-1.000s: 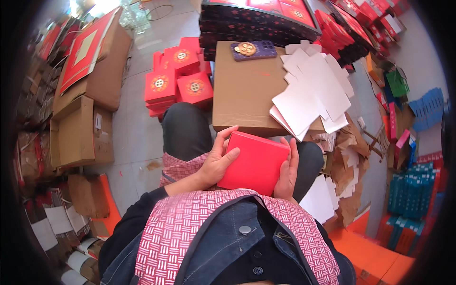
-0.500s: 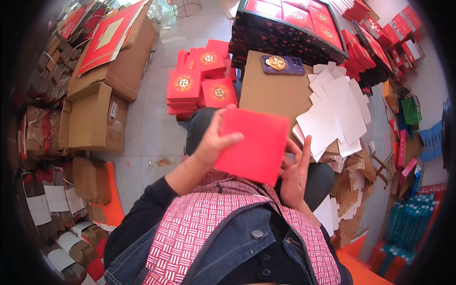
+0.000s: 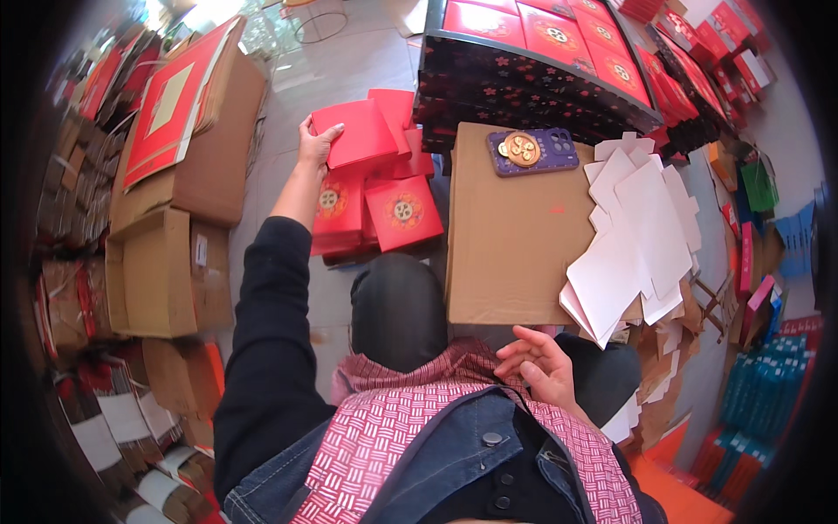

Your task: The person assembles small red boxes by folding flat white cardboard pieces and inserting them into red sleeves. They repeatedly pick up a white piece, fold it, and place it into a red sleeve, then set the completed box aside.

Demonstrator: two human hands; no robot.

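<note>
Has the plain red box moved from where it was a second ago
Yes. The plain red box left the lap; the left hand now holds it out over the red box stack, left of the cardboard carton.

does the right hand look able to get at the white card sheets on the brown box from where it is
Probably yes. The right hand rests empty by the lap, just below the brown box, and nothing lies between it and the near edge of the white card sheets.

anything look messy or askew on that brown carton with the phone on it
Yes: the white card blanks lie fanned and crooked, spilling over the brown carton's right edge. The purple phone lies flat near its far end.
</note>
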